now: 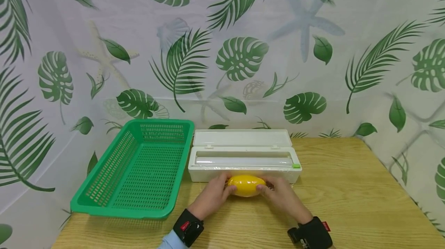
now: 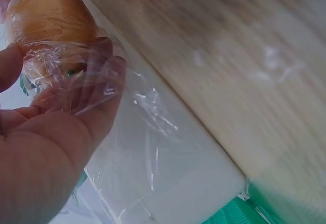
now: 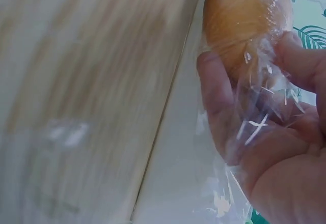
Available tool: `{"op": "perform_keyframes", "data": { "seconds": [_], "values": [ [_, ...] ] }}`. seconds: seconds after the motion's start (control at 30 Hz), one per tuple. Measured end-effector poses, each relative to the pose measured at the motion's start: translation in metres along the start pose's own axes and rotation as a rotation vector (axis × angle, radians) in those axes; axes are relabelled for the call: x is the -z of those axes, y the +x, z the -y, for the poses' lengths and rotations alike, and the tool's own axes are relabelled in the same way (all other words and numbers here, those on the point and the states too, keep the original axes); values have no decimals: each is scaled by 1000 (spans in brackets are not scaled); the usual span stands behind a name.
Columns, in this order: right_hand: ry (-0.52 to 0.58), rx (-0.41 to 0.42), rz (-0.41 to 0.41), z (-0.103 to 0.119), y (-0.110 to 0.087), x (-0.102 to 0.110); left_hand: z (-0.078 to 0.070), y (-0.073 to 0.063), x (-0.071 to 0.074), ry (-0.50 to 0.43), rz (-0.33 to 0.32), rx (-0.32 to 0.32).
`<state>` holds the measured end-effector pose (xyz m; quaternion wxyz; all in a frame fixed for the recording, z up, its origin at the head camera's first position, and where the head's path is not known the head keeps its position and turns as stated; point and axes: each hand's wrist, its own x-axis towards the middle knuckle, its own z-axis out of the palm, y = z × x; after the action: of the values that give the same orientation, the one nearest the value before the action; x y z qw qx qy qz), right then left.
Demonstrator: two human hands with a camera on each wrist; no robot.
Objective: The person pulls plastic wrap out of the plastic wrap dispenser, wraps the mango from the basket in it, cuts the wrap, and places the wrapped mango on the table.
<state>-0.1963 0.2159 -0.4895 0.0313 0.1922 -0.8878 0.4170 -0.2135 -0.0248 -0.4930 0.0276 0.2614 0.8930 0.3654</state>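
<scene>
A smooth yellow oval fruit [image 1: 246,185], wrapped in clear cling film, is held between both hands in front of the white cling film dispenser [image 1: 240,138]. My left hand [image 1: 213,194] grips its left end, thumb on the near side. At the right end, my right hand [image 1: 282,197] holds it in the same way. In the left wrist view, crumpled cling film [image 2: 153,112] lies across the fingers and stretches past the palm. Bunched film [image 3: 254,96] also gathers between thumb and fingers in the right wrist view. The fruit's exact kind cannot be told.
The dispenser's lid [image 1: 240,138] is raised, showing a film roll [image 1: 243,161] inside and a green slider [image 1: 296,166] at its right end. A green plastic basket [image 1: 184,156] stands left of it on the wooden table [image 1: 347,195]. A leaf-patterned cloth [image 1: 271,79] hangs behind.
</scene>
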Motion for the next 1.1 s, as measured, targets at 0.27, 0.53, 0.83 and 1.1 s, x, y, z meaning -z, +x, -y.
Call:
{"op": "perform_keyframes", "data": {
  "seconds": [0.27,0.53,0.83,1.1],
  "values": [
    [46,-61,17,3,0,2,0,0,1,-5,10,10],
    [61,-66,23,3,1,2,-2,1,0,-9,17,52],
    [30,-80,44,-1,2,1,-5,1,-3,24,21,75],
    [50,-132,50,3,0,1,-6,0,-4,25,34,110]
  ]
}}
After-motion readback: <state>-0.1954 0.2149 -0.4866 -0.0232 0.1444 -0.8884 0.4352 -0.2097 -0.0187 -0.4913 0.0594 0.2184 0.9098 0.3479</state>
